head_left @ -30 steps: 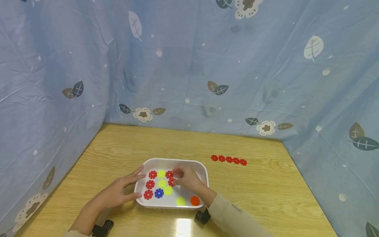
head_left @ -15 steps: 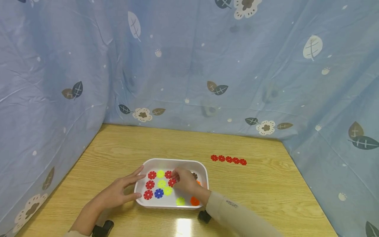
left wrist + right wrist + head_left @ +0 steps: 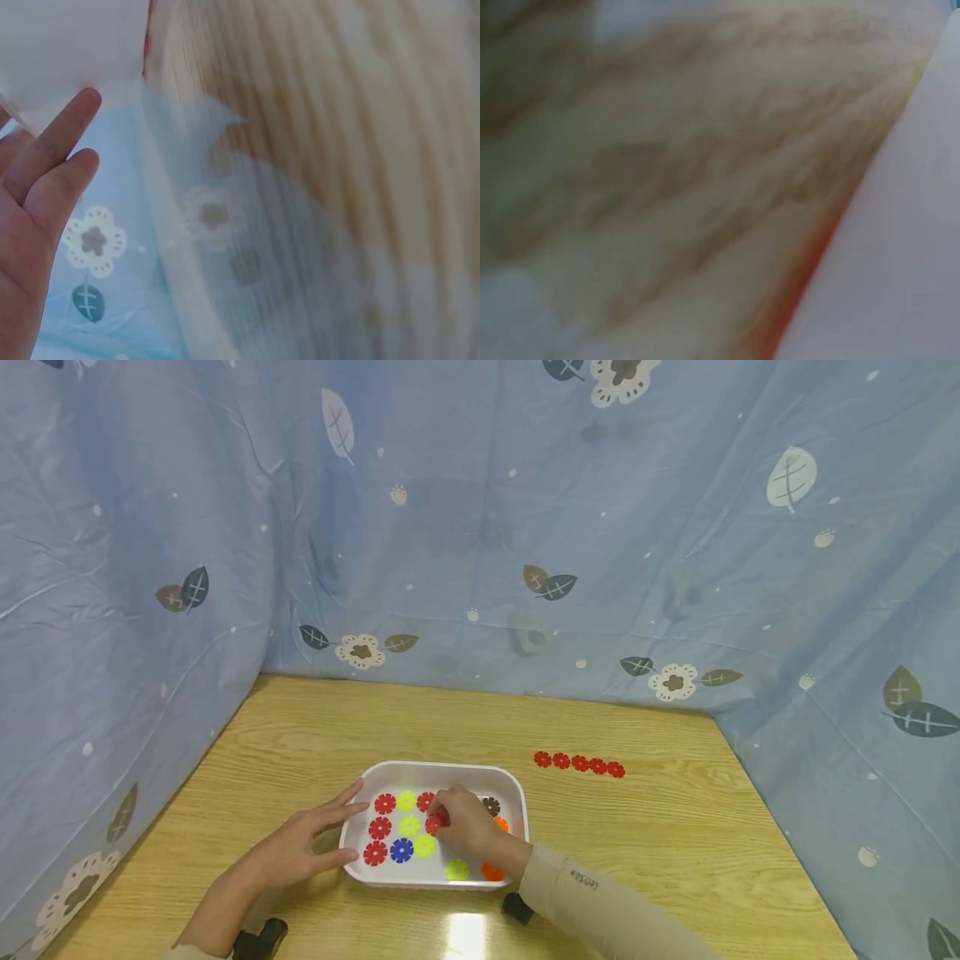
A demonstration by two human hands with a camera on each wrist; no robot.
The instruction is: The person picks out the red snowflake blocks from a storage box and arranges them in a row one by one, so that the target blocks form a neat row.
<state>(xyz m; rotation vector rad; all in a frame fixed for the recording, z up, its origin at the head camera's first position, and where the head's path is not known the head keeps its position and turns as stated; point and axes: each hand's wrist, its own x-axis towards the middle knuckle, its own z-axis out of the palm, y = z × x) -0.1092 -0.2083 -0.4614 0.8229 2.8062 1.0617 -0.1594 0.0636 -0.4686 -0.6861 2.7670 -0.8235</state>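
A white plastic tray [image 3: 487, 769] holds several notched plastic discs in red, yellow, blue, orange and brown. My right hand [image 3: 468, 823] reaches into it from the right, thumb and fingertips pinching a red notched disc [image 3: 435, 824] near the middle. At the tray's left end, my left hand [image 3: 300, 843] spreads its fingers and thumb against the rim. The left wrist view has fingers of that left hand [image 3: 45, 180] against the tray's outer wall [image 3: 75, 45]. In the right wrist view the right hand is hidden; the blurred tray wall [image 3: 900, 247] fills one side.
Several red notched discs [image 3: 580, 763] lie in a row on the wooden table [image 3: 637, 843], right of and behind the tray. A blue patterned cloth [image 3: 450, 527] hangs around the back and sides. Inside the tray, a blue disc [image 3: 401, 850] and a brown disc [image 3: 491, 807] show.
My right hand has shifted slightly within the tray, its fingers closing in on the red disc, and the brown disc has come into sight. My left hand stays at the rim.
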